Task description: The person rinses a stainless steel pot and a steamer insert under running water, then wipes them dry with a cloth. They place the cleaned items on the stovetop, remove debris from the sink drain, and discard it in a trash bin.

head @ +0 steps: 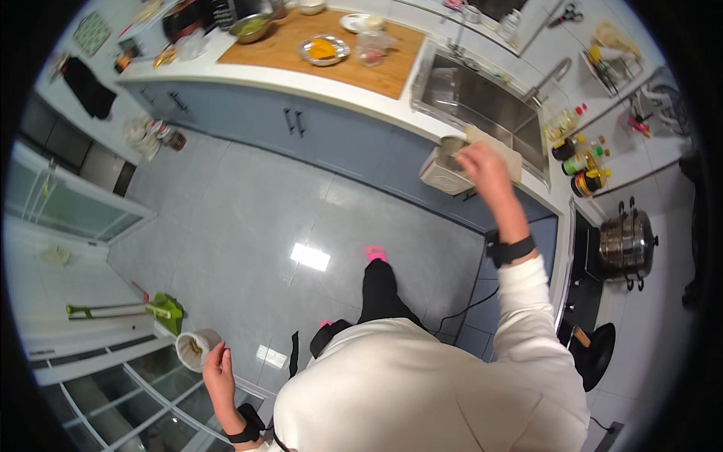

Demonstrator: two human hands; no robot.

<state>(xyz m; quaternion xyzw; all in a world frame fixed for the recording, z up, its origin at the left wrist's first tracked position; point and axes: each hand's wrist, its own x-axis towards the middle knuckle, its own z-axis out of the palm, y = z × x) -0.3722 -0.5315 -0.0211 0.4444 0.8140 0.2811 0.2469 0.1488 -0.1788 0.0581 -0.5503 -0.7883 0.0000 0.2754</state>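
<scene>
My right hand (482,160) reaches out over the counter edge beside the sink, close to a small container (452,151) hung on the cabinet front with a whitish box-shaped bin (443,176). A beige cloth (502,153) lies on the counter just behind this hand; whether the fingers hold anything cannot be told. My left hand (219,361) hangs low at the lower left, its fingers loosely curled, with nothing visible in it. In the picture it overlaps the edge of a lined waste bin (195,349) on the floor.
A steel sink (486,101) is set in the counter. Left of it, a wooden board (265,53) bears a foil plate of orange food (323,51) and a metal bowl (251,28). Several bottles (579,161) and a steamer pot (626,248) stand right. A green dustpan (166,311) rests lower left.
</scene>
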